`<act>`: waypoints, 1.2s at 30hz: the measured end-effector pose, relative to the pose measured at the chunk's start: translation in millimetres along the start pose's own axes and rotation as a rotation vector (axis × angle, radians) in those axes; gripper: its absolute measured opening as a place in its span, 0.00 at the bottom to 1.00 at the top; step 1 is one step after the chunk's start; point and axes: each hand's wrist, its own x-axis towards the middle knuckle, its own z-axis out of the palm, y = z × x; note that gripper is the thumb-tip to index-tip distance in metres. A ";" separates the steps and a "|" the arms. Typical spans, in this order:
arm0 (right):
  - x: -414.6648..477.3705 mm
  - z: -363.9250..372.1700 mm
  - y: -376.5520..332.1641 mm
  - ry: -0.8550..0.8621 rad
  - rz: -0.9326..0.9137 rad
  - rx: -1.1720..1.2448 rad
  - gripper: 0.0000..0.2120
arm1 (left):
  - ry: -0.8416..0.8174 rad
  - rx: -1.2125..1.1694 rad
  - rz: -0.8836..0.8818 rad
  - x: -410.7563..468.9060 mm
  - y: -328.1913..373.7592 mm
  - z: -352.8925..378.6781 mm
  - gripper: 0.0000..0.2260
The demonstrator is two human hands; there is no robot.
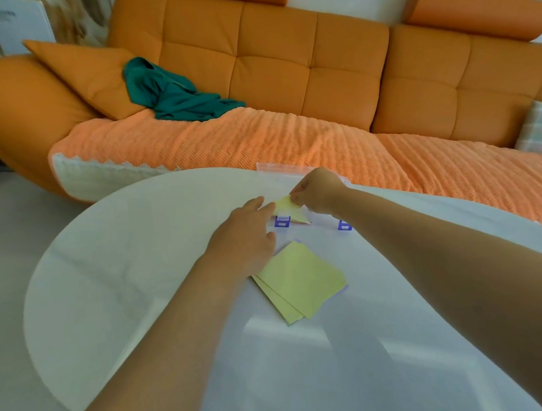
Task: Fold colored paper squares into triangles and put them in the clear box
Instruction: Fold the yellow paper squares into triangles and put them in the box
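Note:
A folded yellow paper triangle hangs over the clear box, whose purple latches show at its near side. My right hand pinches the triangle's top corner. My left hand reaches beside it with fingers stretched out, fingertips touching the triangle's left edge. A small stack of yellow paper squares lies on the white table, just in front of the box. Something pinkish shows under the triangle inside the box, mostly hidden.
An orange sofa runs along the far side of the table, with a green cloth on it. A clear plastic lid or bag lies behind the box at the table's far edge.

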 end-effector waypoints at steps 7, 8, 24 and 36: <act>-9.2 -2.2 -2.6 0.062 -0.029 -0.157 0.08 | 0.034 -0.058 0.006 0.5 -0.4 0.7 0.25; -11.5 -0.7 -2.4 0.032 -0.072 -0.094 0.05 | 0.037 -0.067 0.008 0.8 -1.4 0.6 0.25; -94.7 -26.6 9.7 -0.091 -0.329 -0.155 0.11 | 0.052 -0.047 -0.035 -22.6 0.0 -16.8 0.11; -124.2 4.2 23.3 -0.173 0.114 0.191 0.09 | -0.125 -0.013 -0.063 -39.4 10.1 -7.5 0.25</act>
